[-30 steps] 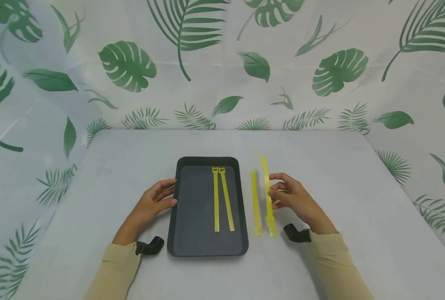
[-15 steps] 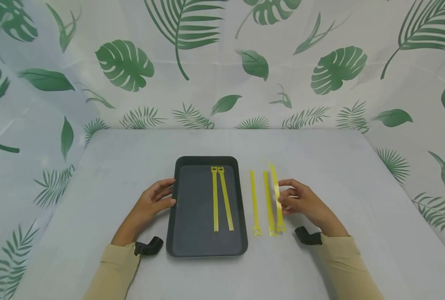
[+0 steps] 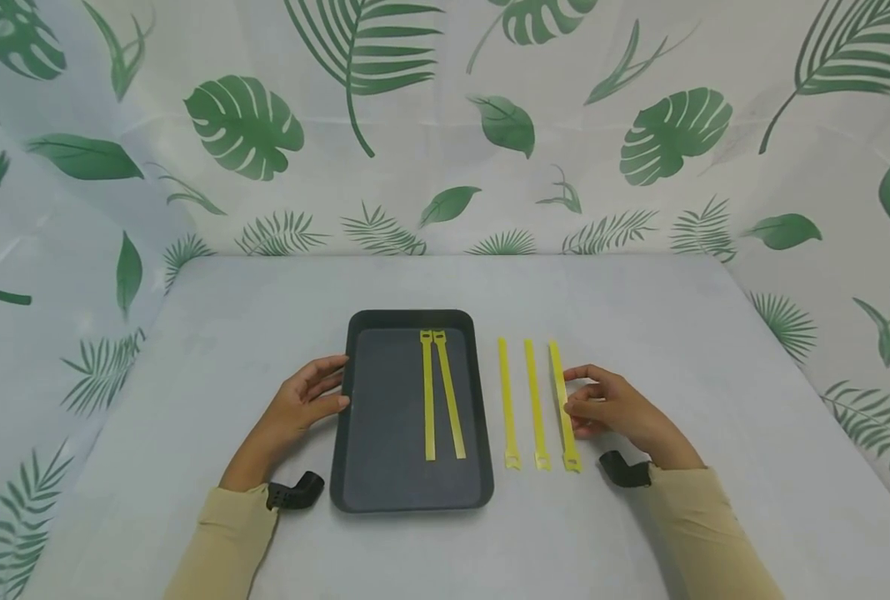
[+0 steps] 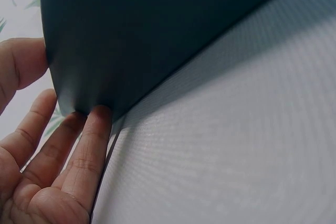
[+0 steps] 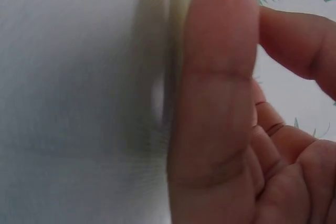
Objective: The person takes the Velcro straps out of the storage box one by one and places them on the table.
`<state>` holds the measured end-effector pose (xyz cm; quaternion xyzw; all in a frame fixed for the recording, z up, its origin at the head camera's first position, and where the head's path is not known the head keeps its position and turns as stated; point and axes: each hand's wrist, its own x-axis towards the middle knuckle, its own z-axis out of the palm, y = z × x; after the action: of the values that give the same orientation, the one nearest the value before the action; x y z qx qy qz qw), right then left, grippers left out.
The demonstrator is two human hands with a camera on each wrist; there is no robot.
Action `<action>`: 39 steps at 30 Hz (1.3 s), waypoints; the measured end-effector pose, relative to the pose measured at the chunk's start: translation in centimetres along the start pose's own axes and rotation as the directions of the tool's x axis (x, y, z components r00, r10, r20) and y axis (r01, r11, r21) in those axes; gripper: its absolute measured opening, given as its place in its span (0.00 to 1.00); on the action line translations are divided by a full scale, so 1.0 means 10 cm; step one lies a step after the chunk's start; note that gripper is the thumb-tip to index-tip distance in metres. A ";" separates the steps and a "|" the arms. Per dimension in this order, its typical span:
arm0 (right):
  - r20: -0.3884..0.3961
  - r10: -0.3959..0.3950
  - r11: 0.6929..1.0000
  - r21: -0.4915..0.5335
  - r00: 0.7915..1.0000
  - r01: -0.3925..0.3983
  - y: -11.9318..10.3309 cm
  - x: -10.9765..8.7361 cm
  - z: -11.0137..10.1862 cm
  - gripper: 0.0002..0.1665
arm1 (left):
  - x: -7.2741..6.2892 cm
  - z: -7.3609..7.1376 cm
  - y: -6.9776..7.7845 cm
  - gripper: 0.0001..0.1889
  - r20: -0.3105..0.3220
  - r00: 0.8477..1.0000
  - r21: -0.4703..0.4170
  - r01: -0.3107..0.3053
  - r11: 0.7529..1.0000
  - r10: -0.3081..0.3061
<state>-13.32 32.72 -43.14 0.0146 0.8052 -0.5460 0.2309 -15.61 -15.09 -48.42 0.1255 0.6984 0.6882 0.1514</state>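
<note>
The right hand (image 3: pixel 617 408) has its thumb and fingers curled and close together, and they seem to pinch the right strap (image 3: pixel 561 392) by its right edge, near the middle. That strap is at the end of a row of three on the table (image 3: pixel 625 308), with the middle strap (image 3: pixel 536 404) beside it and the left strap (image 3: pixel 507 404) nearest the tray (image 3: pixel 385 417). The left hand (image 3: pixel 291 412) has its thumb and fingers spread wide, resting against the tray's left side. Two more straps (image 3: pixel 428 400) lie inside the tray. To set the right strap down well, it would help to press it flat, with its slotted end toward the person like the other two, and then let go softly so it does not slide. Only small gaps part the three, so a push to the left could bump the middle strap. The tray's raised edge is close to the left strap too. The best room to pull back is to the right, where the table runs on wide to the leaf cloth (image 3: pixel 565 125).
</note>
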 end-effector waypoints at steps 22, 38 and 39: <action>-0.160 0.062 0.981 -0.172 0.985 -0.090 -0.12 0.04 0.06 0.30 | -0.03 -0.04 -0.02 0.35 -0.016 1.000 0.004 0.000 1.000 0.001; -0.102 -0.096 0.981 -0.176 0.990 0.077 -0.30 0.10 0.14 0.26 | 0.02 -0.01 -0.02 0.35 -0.004 1.000 -0.008 -0.016 1.000 0.016; -0.098 -0.106 0.981 -0.170 0.990 0.088 -0.31 0.11 0.16 0.26 | 0.02 -0.01 -0.02 0.34 -0.005 1.000 -0.011 -0.014 1.000 0.013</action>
<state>-14.58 29.83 -41.33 -0.0149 0.8587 -0.4863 0.1611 -15.78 -15.12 -48.61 0.1276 0.6939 0.6935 0.1457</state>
